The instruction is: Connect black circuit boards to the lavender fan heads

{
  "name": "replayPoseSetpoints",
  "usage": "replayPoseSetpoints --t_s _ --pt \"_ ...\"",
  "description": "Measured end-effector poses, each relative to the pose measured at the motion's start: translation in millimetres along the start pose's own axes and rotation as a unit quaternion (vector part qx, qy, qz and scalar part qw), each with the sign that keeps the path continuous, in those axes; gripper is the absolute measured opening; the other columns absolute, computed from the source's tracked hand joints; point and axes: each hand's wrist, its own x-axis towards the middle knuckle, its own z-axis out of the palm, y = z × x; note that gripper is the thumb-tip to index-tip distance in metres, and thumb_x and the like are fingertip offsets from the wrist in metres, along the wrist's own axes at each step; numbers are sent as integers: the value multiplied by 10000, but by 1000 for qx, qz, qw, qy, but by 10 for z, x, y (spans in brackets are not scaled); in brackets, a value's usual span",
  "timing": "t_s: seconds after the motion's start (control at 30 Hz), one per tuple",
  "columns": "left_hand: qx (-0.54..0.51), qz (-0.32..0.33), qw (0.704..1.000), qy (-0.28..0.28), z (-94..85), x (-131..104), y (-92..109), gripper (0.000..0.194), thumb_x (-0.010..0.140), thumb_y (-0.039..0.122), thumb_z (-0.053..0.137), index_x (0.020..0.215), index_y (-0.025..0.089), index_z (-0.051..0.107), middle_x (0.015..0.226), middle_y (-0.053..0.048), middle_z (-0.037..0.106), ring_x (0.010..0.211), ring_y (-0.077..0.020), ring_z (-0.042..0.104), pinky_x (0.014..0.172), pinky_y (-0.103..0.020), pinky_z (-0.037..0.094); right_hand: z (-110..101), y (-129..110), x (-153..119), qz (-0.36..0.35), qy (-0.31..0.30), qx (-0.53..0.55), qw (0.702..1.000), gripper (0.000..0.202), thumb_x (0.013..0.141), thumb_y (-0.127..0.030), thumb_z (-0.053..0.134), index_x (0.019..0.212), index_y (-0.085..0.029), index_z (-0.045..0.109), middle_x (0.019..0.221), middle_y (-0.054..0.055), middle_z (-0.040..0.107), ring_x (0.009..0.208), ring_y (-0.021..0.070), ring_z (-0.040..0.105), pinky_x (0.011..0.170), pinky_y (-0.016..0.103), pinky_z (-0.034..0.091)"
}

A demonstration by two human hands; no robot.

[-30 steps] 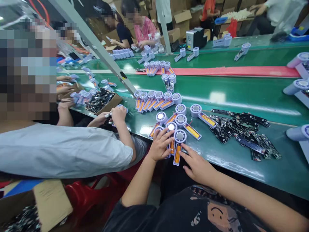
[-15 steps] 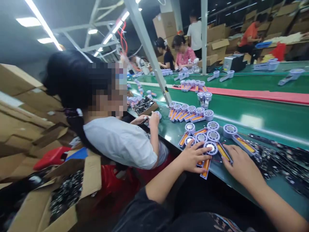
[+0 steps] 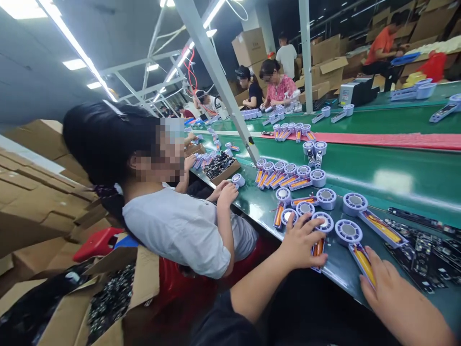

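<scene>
Lavender handheld fan bodies, each with a round head and an open handle showing an orange insert, lie on the green bench. My left hand (image 3: 302, 240) rests with fingers spread over a fan body (image 3: 322, 222) near the bench edge, its handle partly hidden under the fingers. My right hand (image 3: 392, 288) holds the handle of another fan body (image 3: 348, 232) between thumb and fingers, its head pointing away from me. Just beyond it lies a further fan body (image 3: 355, 203). More heads, such as a fan head (image 3: 305, 208), cluster left of my left hand.
Black circuit boards (image 3: 425, 245) are piled at the right. A row of fan bodies (image 3: 279, 166) stretches beyond. A co-worker in a grey shirt (image 3: 180, 226) sits close on my left, near a carton of dark parts (image 3: 219, 166). A slanted metal post (image 3: 219, 81) rises from the bench.
My right hand has drawn its fan body to the right, away from the cluster. My left hand stays over the fan bodies. The view has shifted slightly.
</scene>
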Motion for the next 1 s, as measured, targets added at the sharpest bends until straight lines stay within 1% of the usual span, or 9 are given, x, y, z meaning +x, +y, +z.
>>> replayPoseSetpoints --t_s 0.1,0.23,0.3,0.43,0.53,0.63,0.73,0.9,1.0 --pt "-21 -10 1000 -10 -68 104 14 468 790 530 672 1200 304 670 1549 -30 507 1487 -354 335 1237 -622 128 -76 -259 -38 28 -7 40 999 604 980 -380 410 1509 -100 332 1086 201 687 743 310 709 595 414 532" --pt "-32 -8 999 19 -143 96 -16 389 786 377 694 1164 286 677 1508 -64 549 1485 -344 357 1242 -599 157 -274 -571 86 42 -112 114 986 777 898 -377 591 1564 -122 284 1186 183 667 1003 322 699 818 419 566" --pt "-25 4 999 27 -160 61 -79 384 787 316 671 1168 267 670 1504 -81 552 1481 -345 372 1235 -596 193 -409 -596 154 35 -163 133 977 772 877 -352 629 1563 -168 324 1181 150 661 999 300 695 805 396 561" --pt "-14 35 996 79 -186 -42 -120 433 823 283 607 1254 236 623 1484 -121 570 1463 -339 415 1224 -585 237 -670 -372 280 28 -83 78 993 471 924 -299 582 1390 -228 559 1118 115 649 995 274 645 836 398 528" --pt "-4 122 981 149 -168 -128 62 439 867 298 580 1299 219 600 1460 -125 594 1466 -307 426 1264 -540 170 -724 -112 494 108 -18 -35 993 482 937 -303 587 1400 -176 542 1288 179 607 1138 340 570 911 453 482" --pt "28 222 969 107 -66 -134 324 361 898 324 598 1249 255 651 1393 -57 662 1432 -266 479 1303 -456 -19 -707 50 790 138 -83 -75 984 487 929 -287 600 1375 -103 534 1168 199 658 1062 340 584 852 435 469" --pt "59 182 980 61 44 -57 467 336 933 242 561 1251 258 669 1393 -42 665 1422 -268 500 1292 -456 -115 -782 111 895 129 -99 -75 984 276 960 -231 529 1184 -105 628 1065 179 677 1000 308 595 803 390 444" --pt "25 85 991 103 28 -13 547 416 906 181 557 1299 284 645 1393 -77 660 1455 -344 451 1273 -618 19 -1054 172 159 116 -93 -81 985 332 993 -299 523 1288 -157 582 1164 134 664 1030 279 566 831 373 405" --pt "-42 182 966 180 -8 -39 750 450 889 170 568 1320 293 608 1314 -59 706 1424 -275 490 1285 -546 123 -1115 164 -469 27 -68 -65 995 235 978 -237 529 1189 -196 625 1030 79 690 888 239 554 782 369 366"
